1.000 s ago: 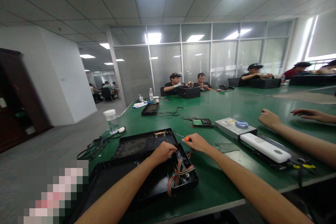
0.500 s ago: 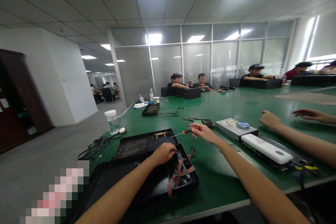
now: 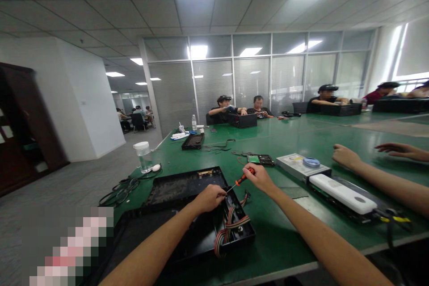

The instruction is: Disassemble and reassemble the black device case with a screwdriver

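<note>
An open black computer case (image 3: 187, 237) lies on the green table (image 3: 284, 237) in front of me, with a striped ribbon cable (image 3: 231, 223) at its right end. My left hand (image 3: 208, 197) is closed on the case's upper right part, fingers curled; what they pinch is hidden. My right hand (image 3: 259, 178) grips a small screwdriver (image 3: 241, 179) with an orange handle. Its tip slants down to the left and ends right by my left fingers.
A black side panel (image 3: 181, 185) lies behind the case. To the right sit a silver drive (image 3: 298, 166), a white device (image 3: 342, 193) and a co-worker's hands (image 3: 345, 156). A circuit board (image 3: 259, 159), a plastic jar (image 3: 143, 155) and cables (image 3: 120, 187) lie around. Other people sit far back.
My right hand lifted the screwdriver off the table, swung it up, then brought its tip down to my left fingers at the case. My left hand stayed put.
</note>
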Motion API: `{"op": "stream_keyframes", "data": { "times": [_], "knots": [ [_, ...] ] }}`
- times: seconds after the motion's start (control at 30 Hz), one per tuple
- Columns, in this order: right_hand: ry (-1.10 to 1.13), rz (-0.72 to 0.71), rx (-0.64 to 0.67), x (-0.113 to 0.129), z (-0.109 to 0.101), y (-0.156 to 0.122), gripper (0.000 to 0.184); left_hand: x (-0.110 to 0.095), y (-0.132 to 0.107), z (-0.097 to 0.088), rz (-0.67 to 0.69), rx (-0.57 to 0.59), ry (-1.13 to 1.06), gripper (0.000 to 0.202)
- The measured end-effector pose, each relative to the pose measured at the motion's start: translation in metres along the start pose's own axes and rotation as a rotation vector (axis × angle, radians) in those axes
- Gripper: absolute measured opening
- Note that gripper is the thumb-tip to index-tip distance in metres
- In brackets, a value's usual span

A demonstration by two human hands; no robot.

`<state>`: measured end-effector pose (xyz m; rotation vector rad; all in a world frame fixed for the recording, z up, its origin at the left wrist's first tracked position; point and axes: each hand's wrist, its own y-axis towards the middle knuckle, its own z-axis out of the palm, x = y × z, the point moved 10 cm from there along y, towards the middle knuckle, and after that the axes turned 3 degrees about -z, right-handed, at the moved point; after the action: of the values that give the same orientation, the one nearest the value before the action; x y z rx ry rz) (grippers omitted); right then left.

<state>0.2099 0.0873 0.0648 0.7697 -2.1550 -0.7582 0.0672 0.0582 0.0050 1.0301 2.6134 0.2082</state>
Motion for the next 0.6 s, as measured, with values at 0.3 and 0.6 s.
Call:
{"op": "stream_keyframes", "data": {
  "times": [0.3, 0.6],
  "knots": [
    [-0.07, -0.065, 0.053, 0.0065, 0.0011, 0.0005, 0.025, 0.0002, -0.0011, -0.0042, -0.03, -0.025, -0.012, 0.02],
    [-0.079, -0.058, 0.047, 0.0066, -0.0025, 0.0011, 0.025, 0.0004, 0.0002, -0.0006, 0.006, -0.023, -0.01, 0.022]
  ]
}}
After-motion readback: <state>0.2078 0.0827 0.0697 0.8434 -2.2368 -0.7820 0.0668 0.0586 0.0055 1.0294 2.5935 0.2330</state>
